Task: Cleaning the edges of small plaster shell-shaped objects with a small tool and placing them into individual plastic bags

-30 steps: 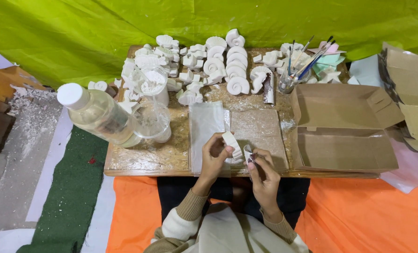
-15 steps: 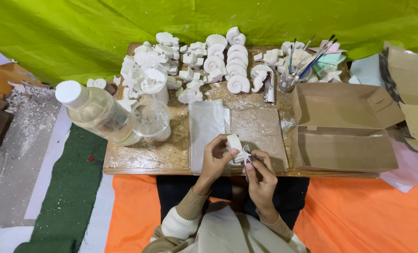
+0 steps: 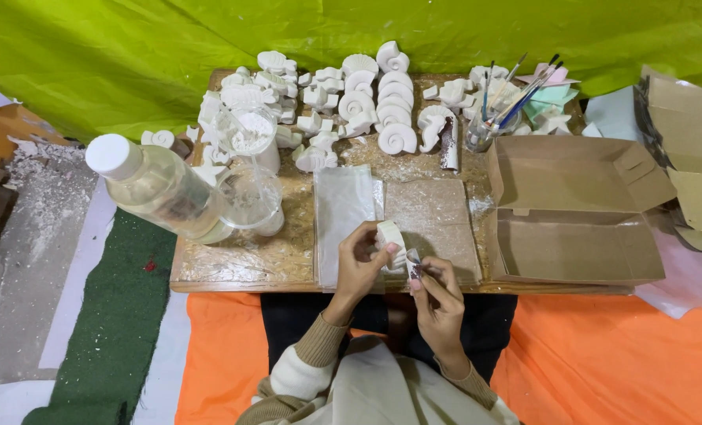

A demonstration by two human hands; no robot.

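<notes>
My left hand (image 3: 360, 267) grips a small white plaster piece (image 3: 390, 236) just above the near edge of the low wooden board (image 3: 233, 264). My right hand (image 3: 437, 295) is closed on a small folded scrap of abrasive paper (image 3: 414, 264) whose tip touches the piece's lower side. Under the hands lie a clear plastic sheet (image 3: 341, 212) and a brown sanding sheet (image 3: 429, 216). Many white plaster shells and figures (image 3: 366, 94) crowd the far half of the board.
A tilted plastic bottle with a white cap (image 3: 158, 189) and a clear cup (image 3: 248, 201) stand at the left. A jar of paintbrushes (image 3: 492, 118) sits at the back right. An open cardboard box (image 3: 579, 212) fills the right side. Green cloth hangs behind.
Both hands shifted slightly; the plaster piece has been turned a little in my left hand while my right hand stays against it.
</notes>
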